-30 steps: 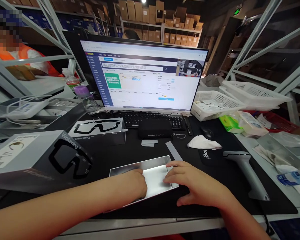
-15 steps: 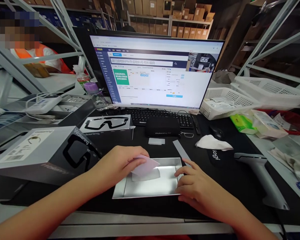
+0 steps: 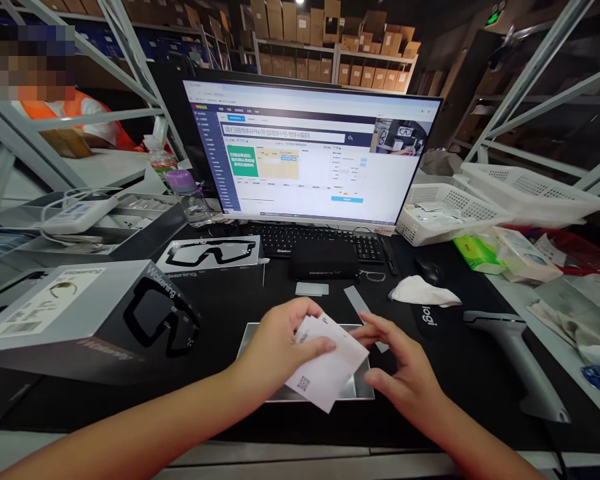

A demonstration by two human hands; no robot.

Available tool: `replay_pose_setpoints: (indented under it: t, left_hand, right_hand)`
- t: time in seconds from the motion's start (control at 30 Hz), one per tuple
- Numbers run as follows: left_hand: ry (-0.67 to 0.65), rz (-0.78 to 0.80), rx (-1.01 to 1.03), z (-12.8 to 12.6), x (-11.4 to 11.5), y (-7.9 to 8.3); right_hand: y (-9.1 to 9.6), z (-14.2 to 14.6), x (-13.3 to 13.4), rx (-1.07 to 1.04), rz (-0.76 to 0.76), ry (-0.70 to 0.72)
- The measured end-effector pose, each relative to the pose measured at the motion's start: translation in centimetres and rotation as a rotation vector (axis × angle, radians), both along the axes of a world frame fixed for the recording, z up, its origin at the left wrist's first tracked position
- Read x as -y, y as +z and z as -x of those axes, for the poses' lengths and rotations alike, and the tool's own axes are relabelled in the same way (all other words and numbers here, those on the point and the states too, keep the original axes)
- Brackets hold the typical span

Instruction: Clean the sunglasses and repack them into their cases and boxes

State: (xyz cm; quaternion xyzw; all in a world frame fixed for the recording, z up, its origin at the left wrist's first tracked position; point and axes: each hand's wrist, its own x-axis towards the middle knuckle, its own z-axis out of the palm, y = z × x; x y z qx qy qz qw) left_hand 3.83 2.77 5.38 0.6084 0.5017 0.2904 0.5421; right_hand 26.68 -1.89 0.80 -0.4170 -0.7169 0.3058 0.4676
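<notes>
Pinched between the thumb and fingers of my left hand are several white printed cards, fanned slightly, one showing a small QR code. They hang over a shallow silver box tray lying on the black mat, hiding much of it. My right hand hovers at the right edge of the cards, thumb and fingers apart, holding nothing. Behind the tray lie a grey strip, a small pale card and a black Wakening case.
Wakening boxes stand at left, a smaller one behind. A monitor and keyboard are at the back. To the right are a white cloth, a barcode scanner and a white basket. A person sits far left.
My left hand has lifted the cards out of the tray and turned their printed side up, moving right. My right hand has let go of the tray's right edge and risen beside the cards.
</notes>
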Motion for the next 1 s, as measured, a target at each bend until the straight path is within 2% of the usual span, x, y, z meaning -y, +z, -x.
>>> replay_pose_setpoints:
  t: [0.13, 0.23, 0.3, 0.4, 0.5, 0.57, 0.7, 0.8, 0.9, 1.0]
  left_hand:
    - [-0.129, -0.147, -0.147, -1.1, 0.1, -0.7]
    - [-0.191, -0.089, -0.076, -0.7, -0.1, -0.6]
    - [-0.184, -0.078, -0.048, 0.1, -0.3, -0.3]
    - [-0.144, -0.158, -0.085, 2.0, -0.9, 0.1]
    - [-0.177, -0.249, -0.174, 4.1, -1.4, 0.4]
    - [-0.215, -0.307, -0.261, 5.2, -1.6, 0.2]
    - [-0.329, -0.469, -0.452, 6.0, -1.5, -1.2]
    - [-0.358, -0.618, -0.56, 6.3, -1.2, -2.4]
    - [-0.247, -0.763, -0.583, 6.9, -0.5, -2.6]
    - [-0.135, -0.831, -0.564, 8.2, 0.6, -2.4]
  right_hand:
    - [0.4, 0.6, -0.5, -0.065, 0.279, -0.004]
    - [0.8, 0.0, -1.0, -0.213, 0.428, -0.063]
    - [0.9, -0.8, -1.4, -0.278, 0.452, -0.139]
    - [1.1, -2.2, -2.1, -0.339, 0.391, -0.294]
    - [1.4, -3.0, -2.4, -0.413, 0.295, -0.42]
    - [1.5, -2.8, -2.4, -0.459, 0.257, -0.405]
    - [0.8, -1.3, -1.8, -0.479, 0.298, -0.222]
    - [-0.1, 0.1, -1.2, -0.269, 0.317, -0.105]
    - [-0.6, 0.6, -0.8, 0.08, 0.076, -0.041]
    - [-0.6, 0.3, -1.1, 0.226, -0.116, -0.084]
